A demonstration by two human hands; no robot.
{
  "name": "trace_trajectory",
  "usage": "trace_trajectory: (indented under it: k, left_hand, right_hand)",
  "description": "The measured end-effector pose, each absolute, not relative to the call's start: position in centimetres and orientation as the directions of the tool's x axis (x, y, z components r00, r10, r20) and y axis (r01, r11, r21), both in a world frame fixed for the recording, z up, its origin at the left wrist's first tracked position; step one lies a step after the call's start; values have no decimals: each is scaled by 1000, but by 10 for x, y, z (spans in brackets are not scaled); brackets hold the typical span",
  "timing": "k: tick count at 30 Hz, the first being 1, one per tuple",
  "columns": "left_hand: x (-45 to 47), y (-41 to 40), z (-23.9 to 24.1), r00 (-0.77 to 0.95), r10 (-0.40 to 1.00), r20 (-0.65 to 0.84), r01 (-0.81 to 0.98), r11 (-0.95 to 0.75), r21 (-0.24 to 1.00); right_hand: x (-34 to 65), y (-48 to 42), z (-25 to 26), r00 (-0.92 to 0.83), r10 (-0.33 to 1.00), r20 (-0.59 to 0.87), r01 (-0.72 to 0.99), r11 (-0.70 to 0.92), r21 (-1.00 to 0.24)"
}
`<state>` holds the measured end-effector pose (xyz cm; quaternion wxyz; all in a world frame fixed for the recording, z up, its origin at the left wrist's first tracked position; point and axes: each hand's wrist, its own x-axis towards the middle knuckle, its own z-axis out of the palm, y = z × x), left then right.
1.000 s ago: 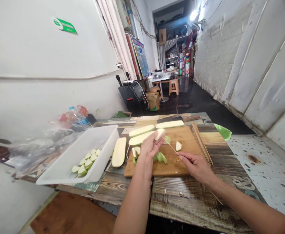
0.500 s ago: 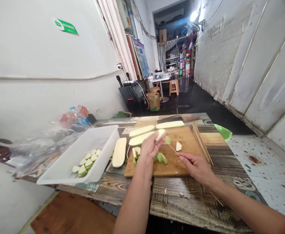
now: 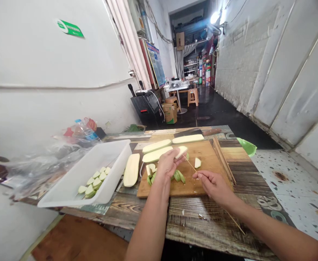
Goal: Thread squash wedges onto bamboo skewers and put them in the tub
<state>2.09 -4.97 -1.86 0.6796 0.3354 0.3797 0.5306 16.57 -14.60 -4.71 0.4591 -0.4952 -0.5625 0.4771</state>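
Over the wooden cutting board point(image 3: 205, 150), my left hand point(image 3: 169, 162) is closed on a pale zucchini piece point(image 3: 181, 151). A thin bamboo skewer point(image 3: 190, 165) is pinched in my right hand point(image 3: 214, 185), its front end at the zucchini piece; whether it has gone in I cannot tell. The skewer's back end sticks out below my right wrist. Cut green-skinned pieces point(image 3: 179, 176) lie on the board under my left hand, and a single loose chunk point(image 3: 197, 162) sits nearer the right. More chunks point(image 3: 151, 169) are partly hidden behind my left forearm.
Left of the board stands a white plastic tub point(image 3: 115, 174) holding skewered zucchini pieces point(image 3: 95, 182). One zucchini half point(image 3: 132, 170) lies between them; long slices point(image 3: 156, 146) rest at the back. A knife point(image 3: 211, 131) lies beyond the board, and a skewer bundle point(image 3: 224, 159) along its right side.
The zucchini piece in my left hand has turned slightly and shifted right. My right hand with the skewer has come a little closer to it. The whole view has shifted slightly.
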Motion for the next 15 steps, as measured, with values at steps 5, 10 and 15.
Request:
trace_trajectory:
  k: [5,10,15]
  left_hand:
    - [28,-54,-20,171,969,-180,-457,239,856]
    - [31,-53,-19,171,959,-227,-509,283,813]
    - [34,-48,-19,211,923,-321,-678,374,633]
  right_hand:
    - [159,-147,-45,-83,995,-64,-92,-71,-993]
    - [158,-145,-45,-123,984,-128,-301,-160,-940]
    - [166,-138,-42,-378,922,-89,-524,-293,-800]
